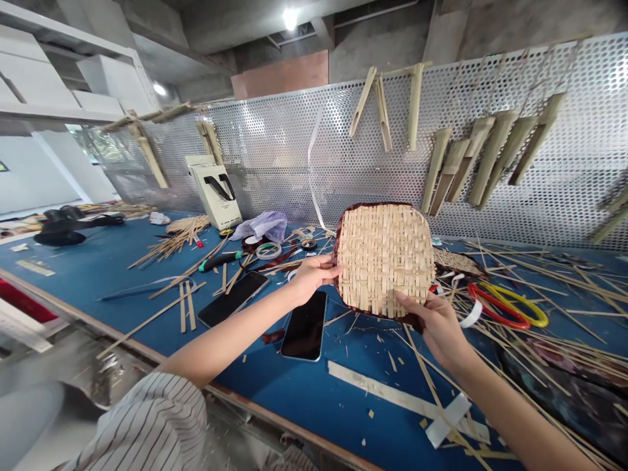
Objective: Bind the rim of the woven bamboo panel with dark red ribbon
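We find the left hand (314,278) and right hand (436,327) gripping a woven bamboo panel (385,258) by its edges; two phones (305,325) lie below it, with loose bamboo strips (530,288) strewn across the blue table (294,405).

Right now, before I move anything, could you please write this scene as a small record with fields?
Left hand: holds the left edge of the woven bamboo panel
Right hand: holds the panel's lower edge
Panel border: dark red binding
Nearest the hands: two smartphones on the blue worktable
Also on worktable: loose bamboo strips, red and yellow loops
Behind: perforated metal screen with hanging bamboo pieces
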Demonstrator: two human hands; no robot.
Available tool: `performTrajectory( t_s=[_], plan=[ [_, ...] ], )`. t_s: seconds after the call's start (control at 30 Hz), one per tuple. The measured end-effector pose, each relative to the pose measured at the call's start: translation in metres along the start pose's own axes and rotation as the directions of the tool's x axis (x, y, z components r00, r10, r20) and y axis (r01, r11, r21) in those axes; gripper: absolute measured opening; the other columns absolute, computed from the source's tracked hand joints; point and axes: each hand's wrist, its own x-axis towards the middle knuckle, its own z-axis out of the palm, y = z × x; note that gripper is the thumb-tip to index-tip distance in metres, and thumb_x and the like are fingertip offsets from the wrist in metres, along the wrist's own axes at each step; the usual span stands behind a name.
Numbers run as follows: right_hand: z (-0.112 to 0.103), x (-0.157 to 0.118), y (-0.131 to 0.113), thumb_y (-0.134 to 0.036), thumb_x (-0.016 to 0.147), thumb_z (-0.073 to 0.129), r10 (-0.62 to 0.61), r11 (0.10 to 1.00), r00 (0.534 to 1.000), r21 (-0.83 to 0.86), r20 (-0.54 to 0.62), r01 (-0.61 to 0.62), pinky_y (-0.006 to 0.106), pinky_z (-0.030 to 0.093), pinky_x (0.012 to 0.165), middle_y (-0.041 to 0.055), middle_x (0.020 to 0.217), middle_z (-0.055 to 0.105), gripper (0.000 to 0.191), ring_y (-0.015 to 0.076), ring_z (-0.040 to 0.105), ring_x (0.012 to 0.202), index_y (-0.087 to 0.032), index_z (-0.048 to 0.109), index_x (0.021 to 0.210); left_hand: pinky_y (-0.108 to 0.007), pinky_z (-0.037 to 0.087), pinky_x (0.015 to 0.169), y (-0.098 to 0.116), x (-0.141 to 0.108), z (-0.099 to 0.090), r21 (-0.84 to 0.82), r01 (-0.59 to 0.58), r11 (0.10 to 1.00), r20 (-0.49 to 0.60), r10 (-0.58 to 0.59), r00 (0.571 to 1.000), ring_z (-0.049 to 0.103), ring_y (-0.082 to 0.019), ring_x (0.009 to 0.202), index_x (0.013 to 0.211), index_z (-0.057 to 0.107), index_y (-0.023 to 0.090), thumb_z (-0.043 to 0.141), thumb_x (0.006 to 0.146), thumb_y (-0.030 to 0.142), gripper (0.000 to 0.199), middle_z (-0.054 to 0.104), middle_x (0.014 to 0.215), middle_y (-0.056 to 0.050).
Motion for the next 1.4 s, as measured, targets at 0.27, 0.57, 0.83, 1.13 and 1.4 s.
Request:
performTrajectory(
  t_s=[0.27,0.57,0.83,1.13,1.4],
  plan=[
    [0.002,0.000,-0.005,-0.029,0.062,0.083,-0.003,0.998,1.000,0.064,0.003,0.003,0.025,0.053,0.081,0.0060,0.106,0.064,0.038,0.0225,0.060,0.100,-0.019,0.069,0.096,-0.035,0.053,0.082,-0.018,-0.027,0.027,-0.099,0.198,0.975,0.218,-0.173,0.960,0.067,-0.021,0.086,0.093,0.067,0.010,0.079,0.055,0.009,0.040,0.070,0.094,-0.012],
    [0.012,-0.007,-0.004,-0.033,0.063,0.082,0.008,0.999,0.998,0.044,0.066,-0.011,0.031,0.054,0.072,0.0060,0.102,0.066,0.038,0.0244,0.063,0.091,-0.020,0.067,0.095,-0.033,0.054,0.085,-0.036,-0.045,0.049,-0.145,0.121,0.982,0.083,-0.109,0.991,0.066,-0.022,0.093,0.100,0.068,0.013,0.081,0.053,0.008,0.049,0.069,0.105,-0.011],
    [0.014,-0.010,-0.009,-0.039,0.066,0.079,0.017,0.996,0.978,-0.093,0.210,0.003,0.026,0.052,0.065,0.0072,0.092,0.066,0.048,0.0188,0.063,0.075,-0.017,0.059,0.103,-0.030,0.059,0.070,-0.022,-0.045,0.046,-0.141,0.013,0.990,-0.076,-0.024,0.997,0.069,-0.020,0.077,0.089,0.071,0.011,0.081,0.055,0.013,0.036,0.072,0.092,-0.010],
    [0.004,-0.007,-0.004,-0.040,0.073,0.072,-0.241,0.804,0.943,-0.498,0.229,0.326,0.020,0.044,0.040,0.0045,0.071,0.065,0.029,0.0097,0.050,0.045,-0.015,0.069,0.086,-0.026,0.059,0.064,-0.001,-0.046,0.012,-0.054,-0.009,0.998,-0.133,0.002,0.991,0.068,-0.018,0.075,0.087,0.071,0.011,0.079,0.056,0.010,0.032,0.072,0.090,-0.008],
    [-0.007,-0.014,-0.011,-0.018,0.089,0.048,-0.351,0.286,0.672,-0.609,0.652,0.740,0.028,0.054,0.074,0.0037,0.100,0.066,0.026,0.0181,0.063,0.088,-0.020,0.067,0.107,-0.025,0.058,0.071,-0.001,-0.045,-0.030,-0.002,0.095,0.996,-0.128,-0.094,0.987,0.068,-0.016,0.079,0.092,0.068,0.014,0.076,0.059,0.005,0.035,0.071,0.096,-0.006]
  ],
)
